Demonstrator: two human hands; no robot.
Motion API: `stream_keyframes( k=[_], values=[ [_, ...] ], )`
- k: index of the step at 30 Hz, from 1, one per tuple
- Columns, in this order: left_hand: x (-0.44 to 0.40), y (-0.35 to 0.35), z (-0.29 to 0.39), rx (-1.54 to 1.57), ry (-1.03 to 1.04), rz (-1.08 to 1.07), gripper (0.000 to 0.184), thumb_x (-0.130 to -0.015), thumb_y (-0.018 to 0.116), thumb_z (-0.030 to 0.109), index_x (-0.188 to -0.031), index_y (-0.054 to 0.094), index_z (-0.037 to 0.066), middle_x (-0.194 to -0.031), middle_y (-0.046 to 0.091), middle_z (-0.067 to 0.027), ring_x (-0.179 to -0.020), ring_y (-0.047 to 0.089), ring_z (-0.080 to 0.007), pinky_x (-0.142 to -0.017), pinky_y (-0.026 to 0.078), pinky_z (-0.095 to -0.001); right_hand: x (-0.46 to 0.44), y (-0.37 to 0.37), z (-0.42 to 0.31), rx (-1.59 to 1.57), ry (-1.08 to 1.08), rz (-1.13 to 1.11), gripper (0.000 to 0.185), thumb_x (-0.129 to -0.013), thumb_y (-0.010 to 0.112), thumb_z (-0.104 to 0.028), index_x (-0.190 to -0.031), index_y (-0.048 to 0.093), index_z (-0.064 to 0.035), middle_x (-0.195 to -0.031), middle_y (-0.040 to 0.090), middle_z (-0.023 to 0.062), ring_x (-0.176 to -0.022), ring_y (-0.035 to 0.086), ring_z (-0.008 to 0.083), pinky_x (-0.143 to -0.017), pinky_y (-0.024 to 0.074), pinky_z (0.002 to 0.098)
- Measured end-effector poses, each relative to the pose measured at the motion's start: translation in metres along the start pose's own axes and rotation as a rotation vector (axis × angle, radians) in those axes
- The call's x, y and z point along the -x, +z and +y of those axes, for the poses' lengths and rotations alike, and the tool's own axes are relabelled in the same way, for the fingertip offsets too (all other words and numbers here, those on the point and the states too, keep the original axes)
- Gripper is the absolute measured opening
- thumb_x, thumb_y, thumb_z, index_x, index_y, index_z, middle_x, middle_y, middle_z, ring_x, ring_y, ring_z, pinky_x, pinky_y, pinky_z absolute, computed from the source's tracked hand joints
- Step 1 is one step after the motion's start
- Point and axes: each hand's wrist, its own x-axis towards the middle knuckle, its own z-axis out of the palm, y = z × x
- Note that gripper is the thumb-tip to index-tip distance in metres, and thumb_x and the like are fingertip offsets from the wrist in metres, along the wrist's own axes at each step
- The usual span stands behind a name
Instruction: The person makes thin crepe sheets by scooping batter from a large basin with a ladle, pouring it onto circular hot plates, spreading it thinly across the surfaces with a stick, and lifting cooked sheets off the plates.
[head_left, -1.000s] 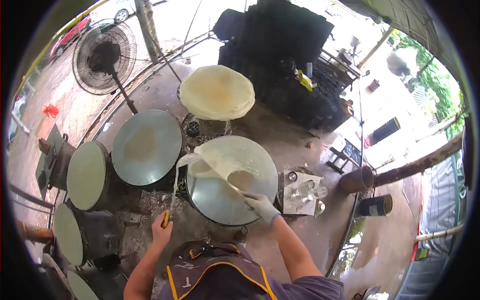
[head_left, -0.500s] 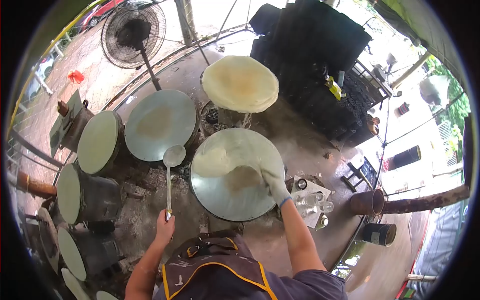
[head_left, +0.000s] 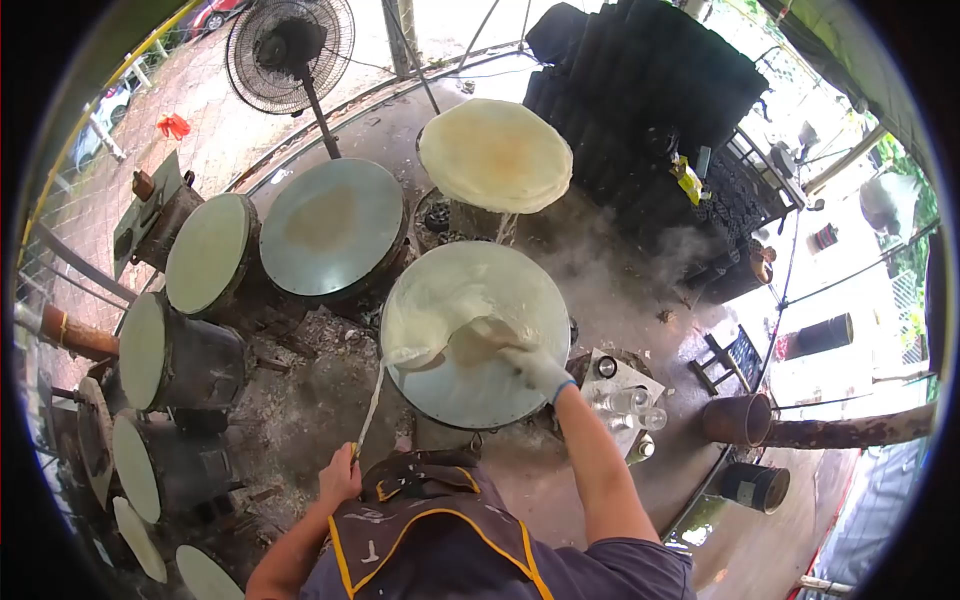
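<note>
A round metal griddle (head_left: 460,395) lies in front of me, with pale wet batter (head_left: 450,285) smeared over its far and left parts. My left hand (head_left: 341,478) grips the long handle of a ladle (head_left: 410,356). The ladle's bowl hangs over the griddle's left side, touching or just above the batter. My right hand (head_left: 538,371), in a whitish glove, is low over the griddle's right side, fingers stretched towards the brown patch in the middle. Beyond the griddle, a stack of thin round pancakes (head_left: 495,155) sits on a raised support.
Another griddle (head_left: 335,225) stands to the left, with several drum stoves topped by pale discs (head_left: 205,250) beyond it. Glass jars (head_left: 630,402) are on a board at right. A fan (head_left: 290,55) and a large black stack (head_left: 650,100) stand farther back.
The ladle has swung right, from beside the griddle to over its left side. My right hand has moved slightly towards me and left. The whole view has shifted a little.
</note>
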Motion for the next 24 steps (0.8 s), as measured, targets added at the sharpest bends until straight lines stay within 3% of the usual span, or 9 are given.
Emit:
stream_keyframes(
  k=[2,5,8,11,12,15,19,20,24],
  values=[
    [0.013,-0.003,0.003,-0.056,0.002,-0.009,0.045,-0.082,0.056,0.011,-0.125,0.045,0.005,-0.100,0.058,-0.0176,-0.082,0.061,-0.0384,-0.063,0.050,-0.0468,0.003,0.013,0.006,0.059,0.097,-0.321,0.032,-0.090,0.060,-0.027,-0.117,0.064,-0.0101,-0.068,0.057,-0.0001,-0.043,0.040,0.0058,-0.037,0.0304,0.0216],
    [0.025,-0.011,0.018,-0.083,-0.013,-0.012,0.044,-0.081,0.056,0.010,-0.124,0.045,0.005,-0.096,0.057,-0.0164,-0.081,0.061,-0.0378,-0.062,0.050,-0.0468,-0.016,-0.016,0.062,0.039,-0.033,-0.242,0.033,-0.089,0.061,-0.026,-0.118,0.063,-0.0105,-0.066,0.055,-0.0007,-0.042,0.039,0.0062,-0.037,0.0318,0.0223],
    [0.029,-0.015,0.028,-0.079,0.012,0.010,0.044,-0.081,0.056,0.008,-0.124,0.046,0.004,-0.095,0.057,-0.0161,-0.079,0.061,-0.0378,-0.061,0.050,-0.0461,0.006,-0.034,0.039,-0.251,-0.123,0.151,0.031,-0.088,0.065,-0.025,-0.113,0.066,-0.0087,-0.066,0.055,-0.0012,-0.043,0.040,0.0066,-0.037,0.0324,0.0228],
    [0.027,-0.018,0.035,-0.070,0.028,0.011,0.044,-0.082,0.056,0.008,-0.124,0.045,0.005,-0.095,0.057,-0.0166,-0.079,0.060,-0.0386,-0.062,0.050,-0.0456,0.003,-0.008,0.038,0.121,-0.046,0.018,0.029,-0.087,0.065,-0.024,-0.111,0.067,-0.0081,-0.064,0.054,-0.0014,-0.043,0.042,0.0065,-0.037,0.0314,0.0227],
    [0.028,-0.018,0.033,-0.061,0.035,0.006,0.044,-0.082,0.056,0.007,-0.124,0.045,0.005,-0.096,0.057,-0.0167,-0.079,0.060,-0.0389,-0.063,0.050,-0.0457,0.021,-0.002,0.031,0.058,-0.007,-0.210,0.030,-0.087,0.064,-0.025,-0.111,0.066,-0.0072,-0.065,0.055,-0.0014,-0.045,0.042,0.0060,-0.037,0.0308,0.0224],
    [0.032,-0.023,0.025,-0.051,0.055,-0.012,0.044,-0.082,0.056,0.007,-0.125,0.045,0.005,-0.096,0.057,-0.0170,-0.079,0.060,-0.0392,-0.064,0.049,-0.0462,0.036,-0.006,0.049,0.040,-0.021,-0.234,0.032,-0.087,0.064,-0.026,-0.113,0.066,-0.0068,-0.067,0.055,-0.0013,-0.044,0.042,0.0059,-0.037,0.0306,0.0224],
    [0.028,-0.028,0.006,-0.031,0.116,-0.002,0.043,-0.083,0.056,0.007,-0.124,0.045,0.005,-0.097,0.057,-0.0170,-0.080,0.060,-0.0391,-0.065,0.049,-0.0467,0.058,0.000,0.070,-0.315,-0.106,0.200,0.037,-0.089,0.061,-0.025,-0.120,0.062,-0.0056,-0.071,0.057,-0.0009,-0.044,0.041,0.0061,-0.039,0.0332,0.0215],
    [0.026,-0.031,0.001,-0.024,0.129,-0.010,0.043,-0.083,0.056,0.007,-0.124,0.045,0.005,-0.096,0.057,-0.0171,-0.081,0.060,-0.0390,-0.065,0.049,-0.0467,0.064,0.009,0.077,-0.165,-0.180,0.160,0.037,-0.090,0.060,-0.023,-0.122,0.061,-0.0051,-0.074,0.057,-0.0010,-0.047,0.043,0.0055,-0.040,0.0340,0.0211],
    [0.013,-0.060,-0.015,0.056,0.195,-0.048,0.042,-0.083,0.058,0.008,-0.123,0.047,0.003,-0.096,0.058,-0.0180,-0.083,0.059,-0.0393,-0.067,0.049,-0.0459,0.067,0.044,0.122,-0.128,0.009,-0.045,0.040,-0.089,0.062,-0.022,-0.126,0.058,-0.0068,-0.081,0.058,-0.0020,-0.052,0.048,0.0049,-0.040,0.0342,0.0203]
  ],
)
